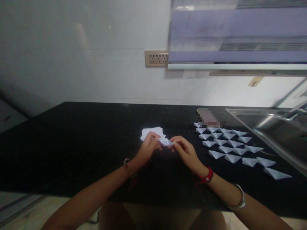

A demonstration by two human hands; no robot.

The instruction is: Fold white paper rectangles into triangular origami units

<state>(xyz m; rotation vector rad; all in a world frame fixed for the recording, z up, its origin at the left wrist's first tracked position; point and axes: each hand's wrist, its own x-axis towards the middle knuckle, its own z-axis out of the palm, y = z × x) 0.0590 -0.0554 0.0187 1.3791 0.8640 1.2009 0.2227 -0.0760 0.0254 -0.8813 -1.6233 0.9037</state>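
My left hand and my right hand meet above the black countertop and pinch a small white piece of folded paper between their fingertips. Both hands are closed on it, one at each end. Just behind the left hand lies a small stack of white paper slips. To the right of my right hand, several folded white paper triangles lie in rows on the counter.
A steel sink sits at the right end of the counter. A blurred-out object lies behind the triangles. On the wall are a power socket strip and a window with a blind.
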